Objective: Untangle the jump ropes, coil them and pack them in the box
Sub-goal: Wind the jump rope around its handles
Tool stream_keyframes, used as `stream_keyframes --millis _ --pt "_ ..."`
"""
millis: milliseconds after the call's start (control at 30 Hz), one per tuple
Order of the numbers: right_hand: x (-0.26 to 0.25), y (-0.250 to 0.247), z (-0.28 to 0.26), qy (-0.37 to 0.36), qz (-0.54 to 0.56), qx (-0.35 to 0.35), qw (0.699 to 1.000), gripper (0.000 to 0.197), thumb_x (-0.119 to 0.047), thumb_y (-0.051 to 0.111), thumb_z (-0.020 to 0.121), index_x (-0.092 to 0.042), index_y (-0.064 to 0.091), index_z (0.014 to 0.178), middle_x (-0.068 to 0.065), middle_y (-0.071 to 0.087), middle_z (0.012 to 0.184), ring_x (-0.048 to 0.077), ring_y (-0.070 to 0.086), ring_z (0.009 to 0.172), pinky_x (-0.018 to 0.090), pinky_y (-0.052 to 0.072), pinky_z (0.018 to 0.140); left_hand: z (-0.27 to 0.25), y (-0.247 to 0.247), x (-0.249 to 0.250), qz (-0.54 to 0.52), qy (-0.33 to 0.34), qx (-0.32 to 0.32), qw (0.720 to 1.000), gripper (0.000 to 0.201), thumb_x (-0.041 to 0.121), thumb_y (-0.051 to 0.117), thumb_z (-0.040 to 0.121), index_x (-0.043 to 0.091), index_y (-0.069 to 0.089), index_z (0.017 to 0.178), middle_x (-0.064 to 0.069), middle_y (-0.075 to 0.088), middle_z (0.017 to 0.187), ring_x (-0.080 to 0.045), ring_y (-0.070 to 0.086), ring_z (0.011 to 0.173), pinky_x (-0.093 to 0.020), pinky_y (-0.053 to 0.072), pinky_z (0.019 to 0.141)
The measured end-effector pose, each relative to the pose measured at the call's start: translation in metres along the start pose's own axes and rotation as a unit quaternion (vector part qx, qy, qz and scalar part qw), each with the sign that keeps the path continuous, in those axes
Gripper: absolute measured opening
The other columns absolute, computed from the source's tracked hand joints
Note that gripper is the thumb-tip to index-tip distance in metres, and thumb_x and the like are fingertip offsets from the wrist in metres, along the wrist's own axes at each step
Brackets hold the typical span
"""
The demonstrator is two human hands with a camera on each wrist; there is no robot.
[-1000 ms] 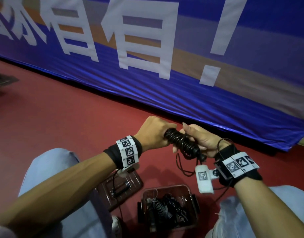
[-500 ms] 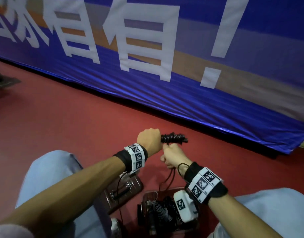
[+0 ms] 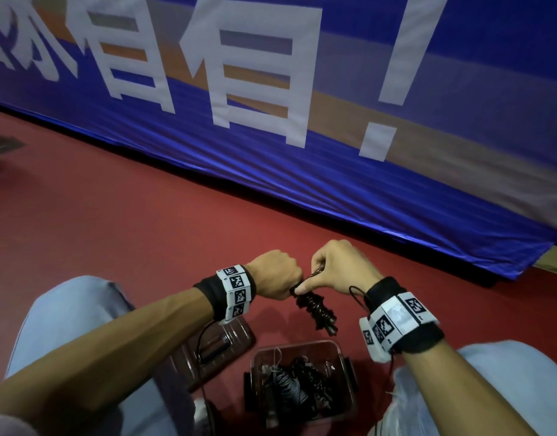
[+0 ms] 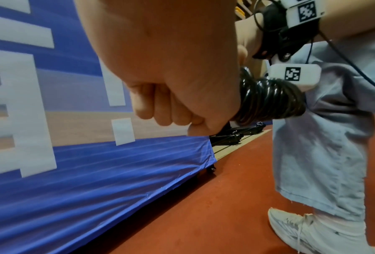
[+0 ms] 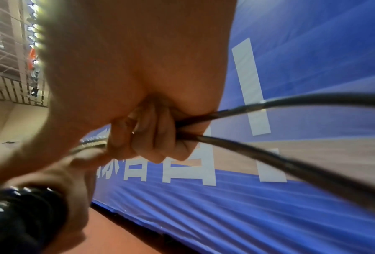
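Observation:
My left hand point(image 3: 278, 273) grips the top end of a black jump rope bundle point(image 3: 316, 311), its cord wound tightly round the handles; the bundle hangs down to the right above the box. The left wrist view shows the same wound coil point(image 4: 269, 99) just past my curled fingers point(image 4: 160, 110). My right hand point(image 3: 336, 267) pinches the loose end of the cord point(image 5: 258, 106) right beside the left fist. A clear plastic box point(image 3: 343, 350) stands on the red floor between my knees, with several coiled ropes point(image 3: 297, 383) inside.
The box's lid point(image 3: 217, 344) lies on the floor left of the box. A blue banner point(image 3: 302, 190) runs across the far side of the red floor point(image 3: 129, 221). My knees in light jeans point(image 3: 72, 316) flank the box; a white shoe point(image 4: 308, 228) is on the floor.
The bundle has swung from lying sideways to hanging down-right over the box. My right hand has come up from below the bundle to beside the left fist.

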State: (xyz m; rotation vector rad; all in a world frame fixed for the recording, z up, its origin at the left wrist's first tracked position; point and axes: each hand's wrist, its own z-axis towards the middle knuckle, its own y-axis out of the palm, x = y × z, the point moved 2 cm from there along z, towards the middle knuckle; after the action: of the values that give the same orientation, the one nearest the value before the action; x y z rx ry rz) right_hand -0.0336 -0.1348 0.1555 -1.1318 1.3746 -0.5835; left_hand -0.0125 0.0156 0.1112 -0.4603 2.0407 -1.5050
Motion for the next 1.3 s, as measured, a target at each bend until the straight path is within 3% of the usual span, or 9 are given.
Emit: stream_keyframes --millis 200,400,600,667,767,867,1100,1200,1300 --pt "0.001 -0.018 -0.005 -0.033 -0.005 0.022 0.999 0.082 -0.089 0.078 0.036 -0.014 0.059 0.065 -0.005 0.052 0.053 0.01 0.041 0.051 0.029 0.035 0.053 -0.006 -0.018 0.0 0.008 0.036 0.065 0.997 0.026 0.026 0.055 0.087 0.017 0.042 0.066 -0.013 0.068 0.071 -0.039 0.064 0.062 -0.034 0.038 0.055" --pt "0.007 -0.02 0.001 -0.103 0.171 0.022 0.98 0.068 -0.069 0.089 0.051 -0.013 0.053 0.061 -0.007 0.047 0.054 0.009 0.037 0.054 0.032 0.032 0.057 -0.016 -0.034 -0.011 -0.029 0.051 0.181 0.982 0.016 0.025 0.07 0.068 0.014 0.059 0.071 -0.005 0.062 0.057 -0.033 0.059 0.047 -0.029 0.036 0.046" --pt "0.003 -0.015 0.01 -0.113 0.359 0.089 0.922 0.069 -0.072 0.078 0.07 -0.007 0.054 0.074 0.009 0.053 0.063 0.02 0.045 0.059 0.031 0.035 0.053 -0.03 -0.053 -0.019 -0.156 -0.03 0.388 0.908 0.018 0.035 0.062 0.072 0.017 0.063 0.072 0.0 0.057 0.052 -0.028 0.053 0.041 -0.03 0.043 0.04" --pt "0.001 -0.011 0.016 -0.104 0.391 0.104 0.909 0.051 -0.05 0.076 0.084 -0.006 0.053 0.071 -0.001 0.054 0.06 0.013 0.047 0.056 0.023 0.037 0.052 -0.033 -0.062 -0.023 -0.189 -0.082 0.419 0.884 0.016 0.033 0.06 0.072 0.018 0.062 0.069 0.001 0.06 0.053 -0.026 0.056 0.043 -0.033 0.047 0.043" --pt "-0.007 0.003 0.018 -0.057 0.359 0.164 0.917 0.034 -0.008 0.06 0.099 -0.022 0.052 0.069 -0.013 0.056 0.053 -0.003 0.05 0.048 0.014 0.039 0.056 -0.036 -0.068 -0.031 -0.22 -0.152 0.425 0.865 0.021 0.033 0.057 0.079 0.017 0.063 0.067 0.001 0.061 0.052 -0.027 0.058 0.045 -0.033 0.05 0.048" --pt "-0.012 0.023 0.017 -0.061 0.324 0.268 0.905 0.029 -0.011 0.05 0.099 -0.018 0.058 0.072 0.007 0.055 0.063 0.019 0.051 0.053 0.033 0.042 0.054 -0.037 -0.073 -0.035 -0.259 -0.205 0.412 0.849 0.012 0.023 0.054 0.07 0.017 0.054 0.059 -0.002 0.058 0.05 -0.035 0.055 0.047 -0.039 0.05 0.049" --pt "-0.037 0.052 0.026 -0.007 0.329 0.166 0.93 0.039 -0.022 0.032 0.105 -0.019 0.042 0.068 -0.007 0.044 0.057 0.012 0.037 0.051 0.032 0.029 0.059 -0.029 -0.062 -0.043 -0.304 -0.312 0.274 0.857 0.013 0.025 0.063 0.078 0.018 0.062 0.068 -0.002 0.063 0.061 -0.034 0.06 0.061 -0.039 0.053 0.061" --pt "-0.043 0.054 0.018 0.0 0.218 0.132 0.967 0.033 -0.022 0.032 0.11 -0.011 0.055 0.09 0.0 0.055 0.075 0.021 0.053 0.069 0.034 0.035 0.067 -0.024 -0.053 -0.048 -0.28 -0.352 0.236 0.861 0.013 0.02 0.055 0.079 0.018 0.057 0.067 -0.007 0.066 0.07 -0.039 0.062 0.069 -0.041 0.054 0.066" --pt "-0.054 0.06 -0.005 0.001 0.08 0.099 0.992 0.021 -0.007 0.039 0.103 -0.004 0.048 0.122 0.006 0.06 0.084 0.026 0.059 0.071 0.036 0.041 0.059 -0.018 -0.038 -0.052 -0.256 -0.387 0.201 0.863 0.023 0.02 0.053 0.084 0.016 0.044 0.063 -0.01 0.066 0.075 -0.038 0.063 0.068 -0.04 0.055 0.065"
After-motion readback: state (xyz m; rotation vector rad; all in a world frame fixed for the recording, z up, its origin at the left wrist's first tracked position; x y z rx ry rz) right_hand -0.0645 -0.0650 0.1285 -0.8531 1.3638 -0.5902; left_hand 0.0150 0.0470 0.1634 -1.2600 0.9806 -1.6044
